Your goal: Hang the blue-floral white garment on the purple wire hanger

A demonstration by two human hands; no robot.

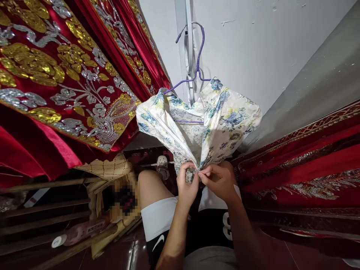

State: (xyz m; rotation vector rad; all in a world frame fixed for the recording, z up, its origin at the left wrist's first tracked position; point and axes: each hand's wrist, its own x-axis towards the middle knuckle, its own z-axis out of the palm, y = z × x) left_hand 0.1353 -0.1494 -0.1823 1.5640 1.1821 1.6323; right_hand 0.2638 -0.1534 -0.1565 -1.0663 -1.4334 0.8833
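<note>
A white short-sleeved blouse (pixel 225 116) with blue and yellow flowers hangs from a purple hanger (pixel 199 62), its front open in a V. Where the two front edges meet low down, my left hand (pixel 188 183) pinches one edge between thumb and fingers. My right hand (pixel 219 180) is closed at the same spot, its thumb and forefinger on the other edge. A pale strip, perhaps a zipper, runs down the left edge. My fingertips nearly touch and cover whatever small fastener may be there. The lower part of the blouse is hidden behind my hands.
The hanger hooks on a grey metal upright (pixel 189 45) by a white wall (pixel 253 48). Red embroidered cloth (pixel 92 86) hangs at left, more red cloth (pixel 306 165) at right. A wooden rack (pixel 92 187), a bottle (pixel 81 231) and a white clog (pixel 162 163) are lower left.
</note>
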